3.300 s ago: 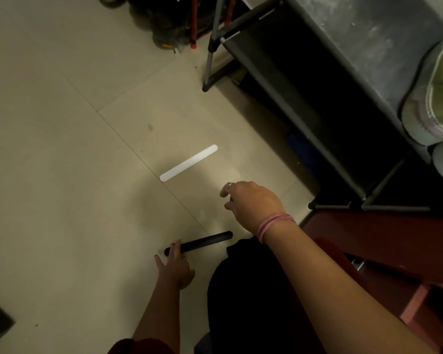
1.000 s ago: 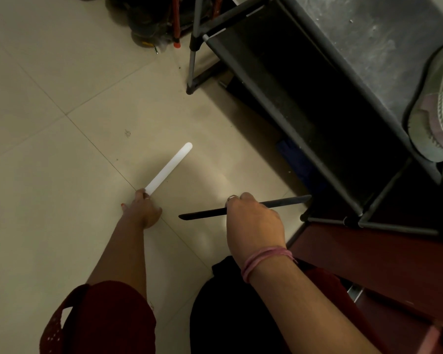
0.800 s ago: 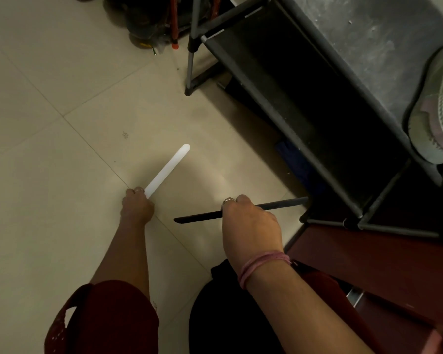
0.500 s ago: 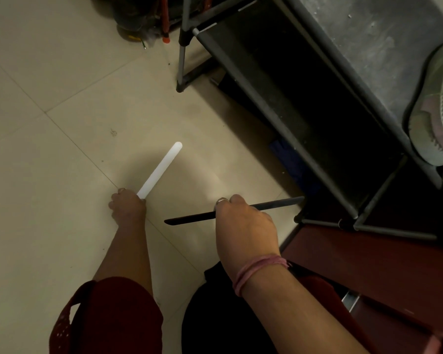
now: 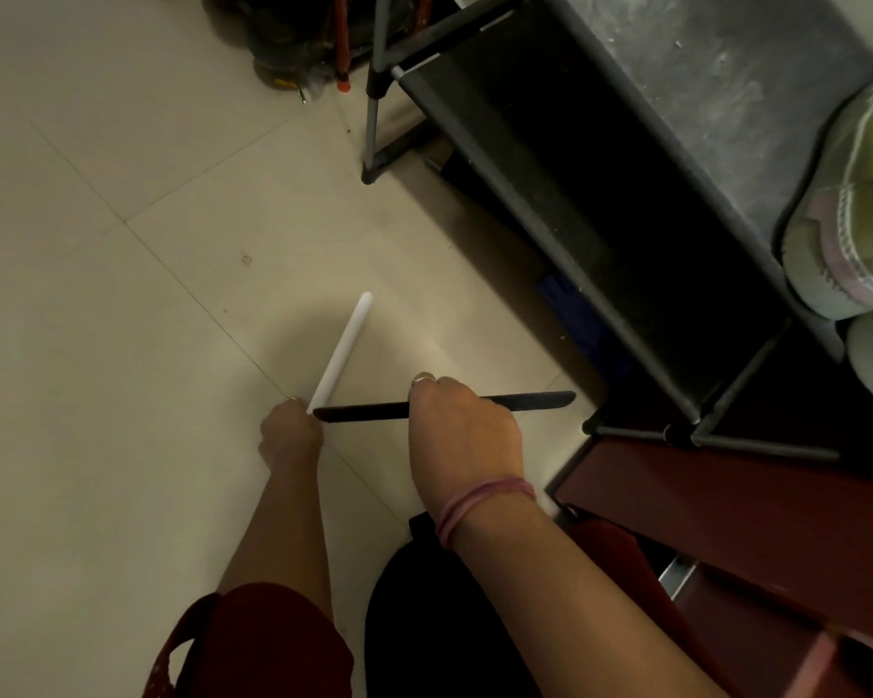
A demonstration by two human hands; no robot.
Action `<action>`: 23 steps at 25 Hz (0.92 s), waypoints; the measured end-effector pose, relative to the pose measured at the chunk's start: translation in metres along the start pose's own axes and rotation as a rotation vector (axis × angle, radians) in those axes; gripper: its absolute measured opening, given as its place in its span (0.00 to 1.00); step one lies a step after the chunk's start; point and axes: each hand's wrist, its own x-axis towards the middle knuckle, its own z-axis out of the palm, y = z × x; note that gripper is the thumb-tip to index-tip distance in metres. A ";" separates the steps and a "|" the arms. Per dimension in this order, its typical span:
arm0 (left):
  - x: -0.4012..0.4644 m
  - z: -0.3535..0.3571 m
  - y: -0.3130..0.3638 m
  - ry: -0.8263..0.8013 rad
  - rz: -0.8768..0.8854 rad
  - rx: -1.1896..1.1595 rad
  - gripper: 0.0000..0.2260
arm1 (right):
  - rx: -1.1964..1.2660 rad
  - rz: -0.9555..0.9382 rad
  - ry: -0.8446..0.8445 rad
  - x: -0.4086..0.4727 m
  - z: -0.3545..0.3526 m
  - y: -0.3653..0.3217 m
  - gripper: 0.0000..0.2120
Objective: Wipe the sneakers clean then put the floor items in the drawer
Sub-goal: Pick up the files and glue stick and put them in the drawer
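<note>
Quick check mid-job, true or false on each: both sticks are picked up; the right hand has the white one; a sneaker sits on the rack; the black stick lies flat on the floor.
1. Each hand holds a stick. True: left hand, right hand.
2. The right hand holds the white stick. False: it grips the black stick; the left hand holds the white one.
3. A sneaker sits on the rack. True.
4. The black stick lies on the floor. False: it is held in the right hand.
</note>
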 end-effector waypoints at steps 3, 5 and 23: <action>-0.053 -0.005 0.006 -0.020 0.018 -0.071 0.11 | 0.039 -0.027 0.025 -0.006 -0.006 0.002 0.12; -0.089 -0.009 0.011 -0.047 0.053 -0.062 0.10 | 0.071 -0.010 0.066 -0.011 -0.010 0.008 0.13; -0.338 -0.188 0.091 -0.061 0.478 -0.294 0.10 | 0.699 0.223 0.408 -0.277 -0.075 0.150 0.09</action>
